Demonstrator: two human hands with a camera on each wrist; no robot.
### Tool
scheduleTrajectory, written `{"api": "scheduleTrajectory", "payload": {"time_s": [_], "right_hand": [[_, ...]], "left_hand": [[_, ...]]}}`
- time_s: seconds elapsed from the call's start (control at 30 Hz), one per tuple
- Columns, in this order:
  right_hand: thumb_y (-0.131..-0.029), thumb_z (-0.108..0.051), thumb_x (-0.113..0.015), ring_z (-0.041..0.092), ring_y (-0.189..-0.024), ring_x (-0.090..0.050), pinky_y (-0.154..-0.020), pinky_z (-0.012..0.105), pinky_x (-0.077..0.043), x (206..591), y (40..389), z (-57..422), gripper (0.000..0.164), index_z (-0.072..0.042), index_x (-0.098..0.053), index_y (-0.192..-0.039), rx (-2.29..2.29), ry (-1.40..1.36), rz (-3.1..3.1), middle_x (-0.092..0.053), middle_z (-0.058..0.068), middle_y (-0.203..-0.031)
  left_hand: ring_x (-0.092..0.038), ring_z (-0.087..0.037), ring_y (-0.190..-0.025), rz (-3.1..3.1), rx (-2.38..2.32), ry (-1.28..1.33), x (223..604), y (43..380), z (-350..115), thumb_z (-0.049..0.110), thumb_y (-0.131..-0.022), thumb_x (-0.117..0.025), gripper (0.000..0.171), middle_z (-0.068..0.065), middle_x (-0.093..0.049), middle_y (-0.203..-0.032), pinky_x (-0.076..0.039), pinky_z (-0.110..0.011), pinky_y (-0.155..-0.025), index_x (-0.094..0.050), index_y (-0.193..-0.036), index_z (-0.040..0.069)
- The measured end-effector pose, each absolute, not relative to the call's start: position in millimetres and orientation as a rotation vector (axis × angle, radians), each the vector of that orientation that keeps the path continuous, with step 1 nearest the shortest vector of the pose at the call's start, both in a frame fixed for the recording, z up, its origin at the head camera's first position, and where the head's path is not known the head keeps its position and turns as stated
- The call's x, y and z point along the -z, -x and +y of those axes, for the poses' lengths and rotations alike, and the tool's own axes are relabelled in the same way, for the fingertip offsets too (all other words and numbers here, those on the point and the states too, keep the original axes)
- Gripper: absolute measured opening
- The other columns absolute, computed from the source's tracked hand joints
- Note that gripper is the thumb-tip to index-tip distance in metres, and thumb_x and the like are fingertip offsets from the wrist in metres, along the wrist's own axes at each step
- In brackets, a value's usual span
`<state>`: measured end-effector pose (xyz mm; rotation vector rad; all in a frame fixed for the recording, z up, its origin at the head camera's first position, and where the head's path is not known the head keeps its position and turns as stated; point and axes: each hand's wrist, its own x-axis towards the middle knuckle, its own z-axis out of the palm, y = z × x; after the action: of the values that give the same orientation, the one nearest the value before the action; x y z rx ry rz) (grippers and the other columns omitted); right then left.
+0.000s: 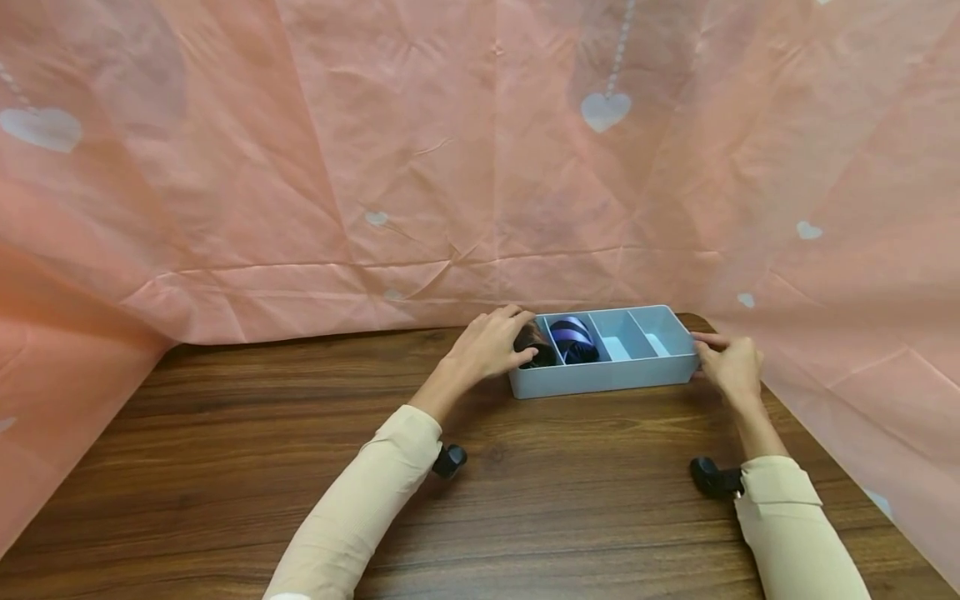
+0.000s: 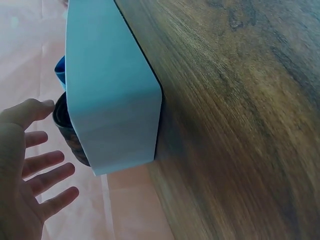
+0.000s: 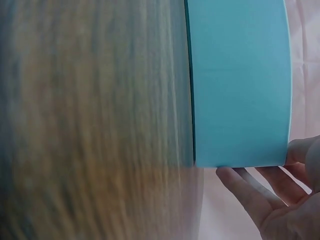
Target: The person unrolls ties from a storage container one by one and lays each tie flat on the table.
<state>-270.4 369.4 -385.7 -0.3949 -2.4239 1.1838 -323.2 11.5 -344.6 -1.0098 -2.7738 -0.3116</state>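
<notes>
Pale-blue rectangular four-compartment box [image 1: 600, 382] stands on the far right of the brown wood-grain worktop [image 1: 525, 500], carrying a dark-brown roll [image 1: 545, 352] and a purple-striped dark roll [image 1: 573, 340]. Left hand [image 1: 489, 343], released, spreads its fingers at the brown roll; right hand [image 1: 733, 367], unclenched, touches the end wall. Uneven pushing could turn the box. Pink heart-printed fabric [image 1: 450, 167] hangs behind.
</notes>
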Motion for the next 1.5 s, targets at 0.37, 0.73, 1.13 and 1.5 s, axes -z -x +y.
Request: {"api": "scheduleTrajectory", "payload": {"time_s": [0.37,0.73,1.13,1.5], "right_hand": [[-0.100,-0.011,-0.056,-0.003,-0.056,-0.064,-0.055,0.030,-0.059,385,270,367,0.034,0.007,-0.071,-0.125,-1.209,0.429,-2.395,-0.063,0.038,-0.124],[-0.100,-0.009,-0.056,0.000,-0.055,-0.064,-0.053,0.029,-0.058,386,272,361,0.033,0.007,-0.072,-0.123,-1.202,0.432,-2.388,-0.065,0.037,-0.120],[-0.102,-0.008,-0.053,-0.008,-0.067,-0.062,-0.063,0.029,-0.060,391,271,364,0.037,0.012,-0.064,-0.131,-1.424,0.367,-2.324,-0.058,0.038,-0.131],[-0.104,-0.008,-0.058,0.001,-0.073,-0.069,-0.065,0.025,-0.060,395,270,378,0.024,-0.021,-0.078,-0.101,-1.868,0.274,-2.169,-0.069,-0.016,-0.085]], "left_hand": [[-0.051,-0.028,-0.139,-2.788,0.339,1.021,348,332,18,0.041,-0.096,-0.073,0.065,-0.009,-0.051,-0.153,-0.041,-0.047,-0.113,-0.054,-0.150,0.011],[-0.052,-0.026,-0.137,-2.816,0.433,1.043,353,342,17,0.038,-0.094,-0.077,0.061,-0.008,-0.056,-0.148,-0.039,-0.042,-0.115,-0.059,-0.145,0.012],[-0.054,-0.027,-0.133,-2.822,0.625,1.039,358,343,13,0.029,-0.090,-0.083,0.047,-0.007,-0.058,-0.142,-0.045,-0.043,-0.110,-0.070,-0.132,0.013],[-0.055,-0.028,-0.130,-2.772,0.725,1.083,358,344,12,0.023,-0.088,-0.085,0.045,-0.010,-0.061,-0.136,-0.044,-0.042,-0.111,-0.071,-0.129,0.009]]}}
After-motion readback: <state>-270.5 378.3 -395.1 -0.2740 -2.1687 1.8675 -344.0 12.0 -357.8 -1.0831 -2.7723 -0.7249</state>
